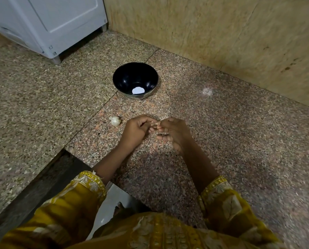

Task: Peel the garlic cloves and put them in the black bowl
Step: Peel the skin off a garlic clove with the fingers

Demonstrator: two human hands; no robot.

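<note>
black bowl [125,76] (one), one garlic bulb [115,120], two hands [135,131] [174,133] pinching one clove [155,125].

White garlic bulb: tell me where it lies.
In the head view the white garlic bulb lies on the speckled granite surface, left of the left hand and nearer the person than the round black bowl.

Setting: domestic kitchen. Evidence: speckled granite slab [221,141], beige stone wall [221,33] far right, white appliance [47,24] on feet far left; bowl [125,78] and garlic [115,120] on slab.

Speckled granite surface [221,141] under 1 black bowl [122,78] and 1 garlic bulb [115,120] (set apart)
</note>
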